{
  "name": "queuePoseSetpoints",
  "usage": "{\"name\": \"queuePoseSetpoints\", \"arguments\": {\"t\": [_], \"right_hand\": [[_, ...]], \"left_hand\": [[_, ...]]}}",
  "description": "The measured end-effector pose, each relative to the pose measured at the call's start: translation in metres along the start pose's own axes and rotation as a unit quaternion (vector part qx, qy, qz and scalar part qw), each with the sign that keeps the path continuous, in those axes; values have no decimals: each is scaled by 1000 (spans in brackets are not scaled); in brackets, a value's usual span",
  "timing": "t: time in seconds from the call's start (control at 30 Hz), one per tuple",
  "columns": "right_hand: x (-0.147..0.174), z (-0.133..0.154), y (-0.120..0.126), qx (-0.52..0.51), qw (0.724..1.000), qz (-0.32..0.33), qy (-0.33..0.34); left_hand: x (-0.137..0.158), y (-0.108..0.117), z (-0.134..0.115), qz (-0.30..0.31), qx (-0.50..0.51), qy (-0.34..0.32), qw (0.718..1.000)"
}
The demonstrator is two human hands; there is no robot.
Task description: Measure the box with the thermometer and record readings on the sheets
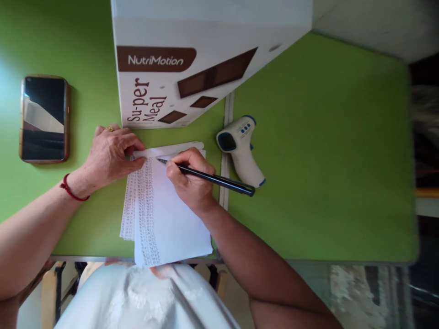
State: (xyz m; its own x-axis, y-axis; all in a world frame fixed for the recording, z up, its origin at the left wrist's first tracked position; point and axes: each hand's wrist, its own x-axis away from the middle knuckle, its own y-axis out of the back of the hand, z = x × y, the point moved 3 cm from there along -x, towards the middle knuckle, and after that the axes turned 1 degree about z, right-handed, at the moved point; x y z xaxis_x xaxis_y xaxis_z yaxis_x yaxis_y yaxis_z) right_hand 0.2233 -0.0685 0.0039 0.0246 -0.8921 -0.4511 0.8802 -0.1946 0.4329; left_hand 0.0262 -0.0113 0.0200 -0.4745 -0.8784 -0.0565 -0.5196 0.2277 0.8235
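Right hand [191, 185] grips pen [224, 182], tip at paper [181, 228] | loosely open left hand [111, 153] touches far-left corner, seemingly steadying it | phone [44, 119] left

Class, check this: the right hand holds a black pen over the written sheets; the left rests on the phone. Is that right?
No: the head view shows the left hand at the upper edge of the sheets, not on the phone. The right hand holds the pen.

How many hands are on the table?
2. The left hand is at the top left of the paper, its thumb touching it. The right hand holds the pen over the paper. No other hands show.
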Motion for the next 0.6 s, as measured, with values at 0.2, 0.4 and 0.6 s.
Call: {"name": "queuePoseSetpoints", "arguments": {"t": [0.2, 0.4, 0.6], "right_hand": [[0, 1, 0, 7, 1000, -4, -11], [0, 0, 0, -4, 1000, -14, -8], [0, -3, -1, 9, 1000, 2, -25]], "left_hand": [[0, 0, 1, -3, 6, -4, 1000], [-1, 1, 0, 2, 3, -2, 1000], [0, 1, 1, -2, 5, -3, 1000]]}}
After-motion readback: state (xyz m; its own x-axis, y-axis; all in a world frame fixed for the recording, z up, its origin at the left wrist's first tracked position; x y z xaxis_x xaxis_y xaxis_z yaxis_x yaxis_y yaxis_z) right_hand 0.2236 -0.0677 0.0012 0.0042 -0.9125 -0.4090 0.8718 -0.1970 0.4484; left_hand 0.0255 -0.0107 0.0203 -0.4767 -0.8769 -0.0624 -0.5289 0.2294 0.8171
